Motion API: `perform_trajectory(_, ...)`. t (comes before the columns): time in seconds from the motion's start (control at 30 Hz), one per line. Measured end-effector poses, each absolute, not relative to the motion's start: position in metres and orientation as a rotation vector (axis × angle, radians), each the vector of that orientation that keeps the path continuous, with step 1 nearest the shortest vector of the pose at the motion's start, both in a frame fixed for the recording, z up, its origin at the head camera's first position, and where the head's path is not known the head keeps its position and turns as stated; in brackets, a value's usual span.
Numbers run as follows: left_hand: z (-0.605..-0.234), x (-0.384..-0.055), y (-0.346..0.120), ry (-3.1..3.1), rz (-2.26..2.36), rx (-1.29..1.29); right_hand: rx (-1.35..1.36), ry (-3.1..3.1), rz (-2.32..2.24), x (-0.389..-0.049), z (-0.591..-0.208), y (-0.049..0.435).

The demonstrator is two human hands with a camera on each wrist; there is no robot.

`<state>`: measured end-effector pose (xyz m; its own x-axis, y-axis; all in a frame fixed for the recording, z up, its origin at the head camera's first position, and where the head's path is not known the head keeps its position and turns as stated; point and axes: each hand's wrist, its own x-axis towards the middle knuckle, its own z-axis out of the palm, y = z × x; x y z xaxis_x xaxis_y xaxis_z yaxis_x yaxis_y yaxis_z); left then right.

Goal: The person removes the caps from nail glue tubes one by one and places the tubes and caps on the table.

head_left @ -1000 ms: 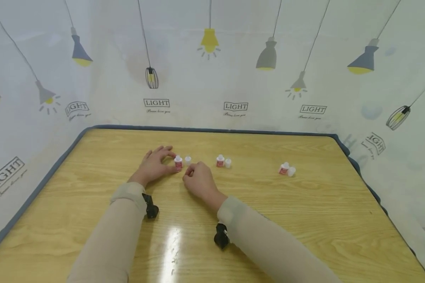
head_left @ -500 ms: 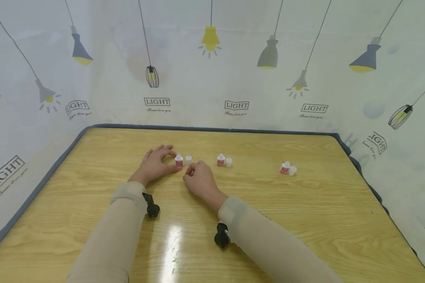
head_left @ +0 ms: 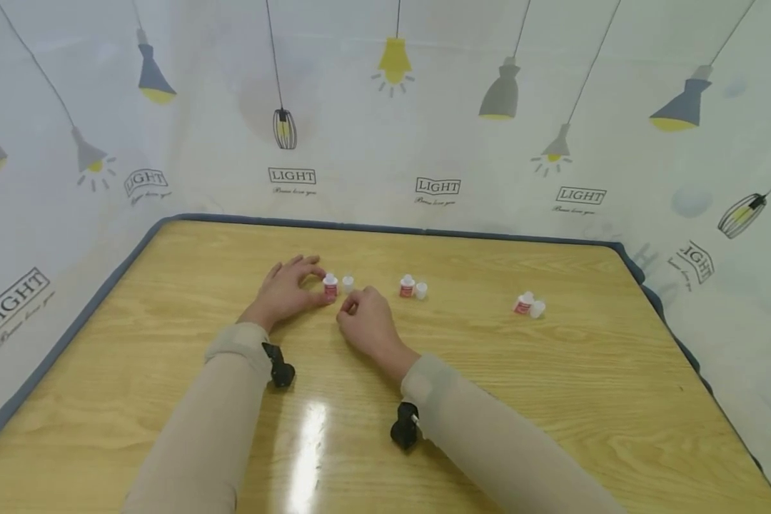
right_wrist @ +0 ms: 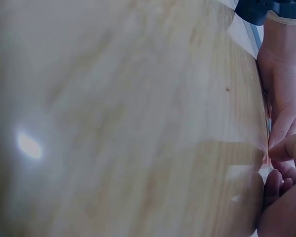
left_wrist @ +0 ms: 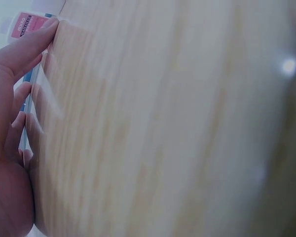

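In the head view, my left hand (head_left: 289, 291) pinches a small bottle (head_left: 330, 288) between thumb and index finger. It stands upright, white with a red label and a white nozzle top. The left wrist view shows the thumb against the bottle (left_wrist: 27, 24), with the other fingers spread behind. A small white cap (head_left: 348, 283) stands just right of that bottle. My right hand (head_left: 369, 323) lies close in front of the cap, fingers curled and thumb bent toward the index finger; nothing shows in its grip. In the right wrist view the two hands are close together.
Farther right on the wooden table (head_left: 552, 400) stands a second bottle (head_left: 407, 287) with its cap (head_left: 421, 290) beside it. A third bottle (head_left: 523, 304) leans near another cap (head_left: 537, 309). A printed wall covering (head_left: 360, 143) rises behind the dark table edge.
The head view has shifted slightly, so everything sits a little higher and further right in it. Both hands, the bottles and the caps keep the same places relative to each other.
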<state>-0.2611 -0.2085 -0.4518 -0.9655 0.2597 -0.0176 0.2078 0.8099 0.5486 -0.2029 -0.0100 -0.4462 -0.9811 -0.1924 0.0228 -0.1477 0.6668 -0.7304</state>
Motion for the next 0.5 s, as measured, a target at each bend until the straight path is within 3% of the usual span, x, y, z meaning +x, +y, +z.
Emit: perform_trajectory(0.5,-0.454,-0.2625,-0.21,2.896,0.865,0.368,-0.268,2.788,-1.218,-0.2037,-0.4416,-0.0115)
